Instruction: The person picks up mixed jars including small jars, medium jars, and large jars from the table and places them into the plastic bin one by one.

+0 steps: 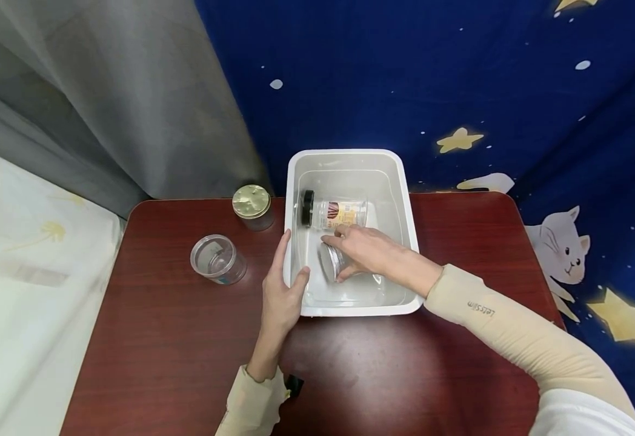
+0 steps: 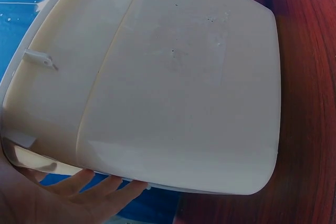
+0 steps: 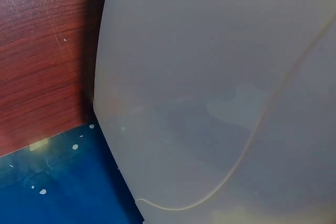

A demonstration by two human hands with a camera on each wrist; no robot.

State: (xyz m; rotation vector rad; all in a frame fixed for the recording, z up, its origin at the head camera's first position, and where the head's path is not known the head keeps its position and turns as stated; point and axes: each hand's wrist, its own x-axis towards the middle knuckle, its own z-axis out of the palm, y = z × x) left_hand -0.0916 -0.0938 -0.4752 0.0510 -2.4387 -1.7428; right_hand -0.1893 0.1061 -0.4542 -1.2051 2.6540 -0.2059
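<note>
A white plastic basin [image 1: 350,310] stands on the table. My left hand [image 1: 283,300] holds its left rim, thumb over the edge; in the left wrist view, fingers [image 2: 110,184] lie along the rim beside the basin's pale outer wall [image 2: 178,87]. Inside the basin, my right hand [image 1: 369,249] grips a clear jar [image 1: 331,261] that lies tilted, its far part hidden by the hand. Just beyond it a clear jar with a black lid and a yellow label [image 1: 342,214] lies on its side. The right wrist view shows only the basin's outer wall [image 3: 184,77], no hand.
Left of the basin stand a jar with a gold-coloured lid [image 1: 252,203] and an open clear jar [image 1: 219,260]. The reddish-brown table [image 1: 176,351] meets a grey curtain [image 1: 186,121] and a blue starry curtain [image 1: 383,79] at the back. A small black object [image 1: 294,386] shows beside the left sleeve.
</note>
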